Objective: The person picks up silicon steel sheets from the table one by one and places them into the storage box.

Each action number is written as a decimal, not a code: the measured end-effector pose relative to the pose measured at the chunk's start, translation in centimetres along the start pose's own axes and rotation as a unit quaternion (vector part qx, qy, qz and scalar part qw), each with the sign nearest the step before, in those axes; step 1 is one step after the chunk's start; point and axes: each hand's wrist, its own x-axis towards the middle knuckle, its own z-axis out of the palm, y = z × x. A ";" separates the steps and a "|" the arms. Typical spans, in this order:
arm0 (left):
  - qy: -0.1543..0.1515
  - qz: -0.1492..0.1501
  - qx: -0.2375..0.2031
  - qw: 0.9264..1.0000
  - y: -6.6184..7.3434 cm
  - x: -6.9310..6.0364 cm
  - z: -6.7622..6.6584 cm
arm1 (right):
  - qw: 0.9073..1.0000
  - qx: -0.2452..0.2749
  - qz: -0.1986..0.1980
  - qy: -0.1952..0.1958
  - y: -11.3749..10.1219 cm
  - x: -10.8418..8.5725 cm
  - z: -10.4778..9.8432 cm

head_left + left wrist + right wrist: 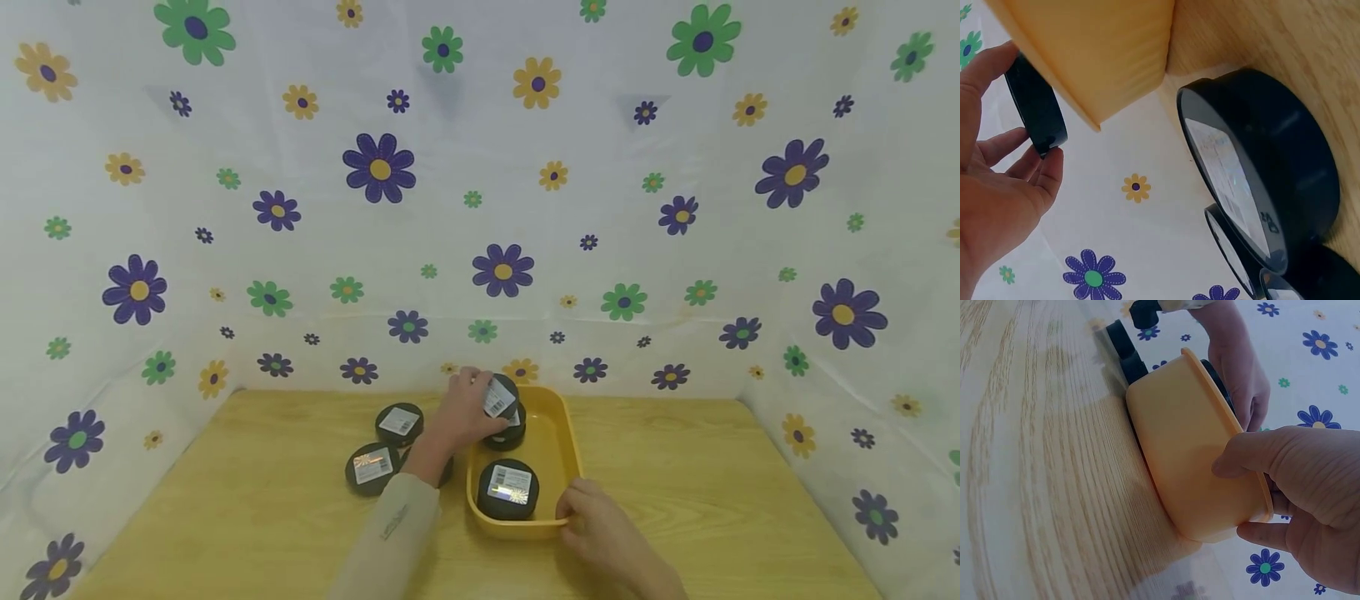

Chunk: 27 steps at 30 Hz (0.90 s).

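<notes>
My left hand point(461, 412) grips a round black container point(500, 397) with a white label on its flat face. It holds this container over the far left part of a yellow tray point(557, 450), above another black container point(512, 435) inside. In the left wrist view, thumb and fingers of the left hand point(1007, 187) clasp the container's edge point(1035, 103). A labelled black container point(508, 490) lies at the near left end of the tray. My right hand point(603, 523) pinches the near right corner of the tray; the right wrist view shows its thumb against the outer wall point(1188, 444).
Left of the tray on the wooden table point(675, 475) lie more black containers point(372, 468), one partly hidden by the left forearm. A second labelled container point(400, 423) sits farther back. Behind stands a white flower-patterned cloth point(480, 225), which also lines both sides.
</notes>
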 end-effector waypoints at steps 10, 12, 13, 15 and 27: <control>-0.020 0.003 0.013 1.000 -0.3 0.8 1.3 | 1.000 0.000 0.002 -0.005 -0.1 0.0 -0.1; -0.026 0.002 0.020 0.999 -0.4 0.9 1.6 | 1.000 -0.001 0.001 -0.003 -0.1 0.0 -0.1; -0.028 0.001 0.022 0.999 -0.4 0.9 1.7 | 1.000 -0.003 0.000 -0.002 0.0 0.0 -0.1; -0.030 0.000 0.023 0.999 -0.5 0.9 2.0 | 1.000 -0.003 0.000 -0.002 0.0 0.0 -0.1; -0.028 -0.002 0.040 0.999 -0.5 1.2 2.6 | 1.000 -0.008 -0.006 0.007 0.2 0.0 0.1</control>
